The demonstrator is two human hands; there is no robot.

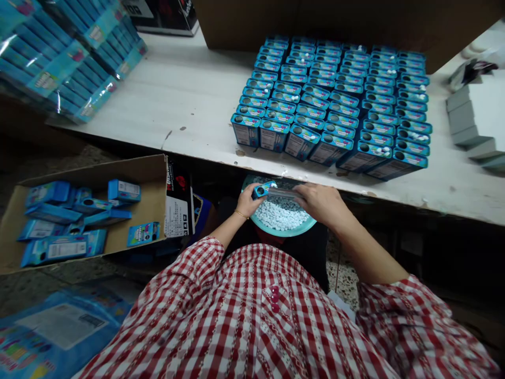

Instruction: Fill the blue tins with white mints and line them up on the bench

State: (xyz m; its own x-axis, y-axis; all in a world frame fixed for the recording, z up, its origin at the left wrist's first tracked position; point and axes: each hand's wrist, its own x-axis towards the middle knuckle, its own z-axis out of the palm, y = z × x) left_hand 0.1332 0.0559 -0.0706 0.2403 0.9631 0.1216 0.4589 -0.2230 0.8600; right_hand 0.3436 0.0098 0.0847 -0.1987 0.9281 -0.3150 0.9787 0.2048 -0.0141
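My left hand point(248, 201) is closed round a small blue box point(263, 189), held over a teal bowl point(294, 227) of small white candies point(281, 215) in my lap. My right hand point(321, 200) is closed on a flat grey scoop-like piece point(284, 193) whose end meets the box; what it is I cannot make out. On the white table point(185, 100) above, several rows of the same blue boxes point(335, 100) stand upright with round holes on top.
An open cardboard carton point(152, 176) at my left holds several loose blue boxes point(63, 221). Wrapped packs of blue boxes point(67, 52) lie at the table's far left. Grey boxes point(469, 123) sit at the right. A brown carton point(355, 18) stands behind.
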